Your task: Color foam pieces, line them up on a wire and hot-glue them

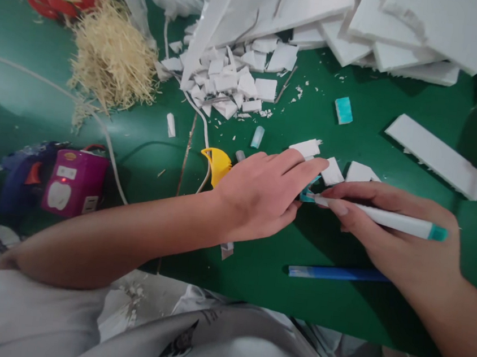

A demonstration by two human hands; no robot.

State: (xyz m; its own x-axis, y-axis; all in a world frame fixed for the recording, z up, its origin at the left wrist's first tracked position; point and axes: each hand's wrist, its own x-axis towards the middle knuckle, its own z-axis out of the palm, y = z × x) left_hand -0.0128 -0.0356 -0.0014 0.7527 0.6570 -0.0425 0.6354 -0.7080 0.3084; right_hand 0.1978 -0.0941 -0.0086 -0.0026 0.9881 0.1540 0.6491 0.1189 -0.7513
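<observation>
My right hand (418, 248) grips a white marker (400, 221) with a teal end, its tip against a small teal-coloured foam piece (306, 193). Closed over that piece is my left hand (262, 192), which hides most of it. Just beyond my fingers lie white foam bits (332, 172), one of them angular (362, 172). A yellow curved piece (218, 164) shows beside my left wrist. Below my right hand, a blue pen (334, 274) rests on the green table (253, 282).
Broken white foam (231, 81) is heaped at the back, near stacked foam sheets (399, 30). A foam strip (439, 157) and a teal-topped block (343, 110) lie right. Left are wood shavings (110, 57), a purple power box (75, 183) and a white cord (111, 151).
</observation>
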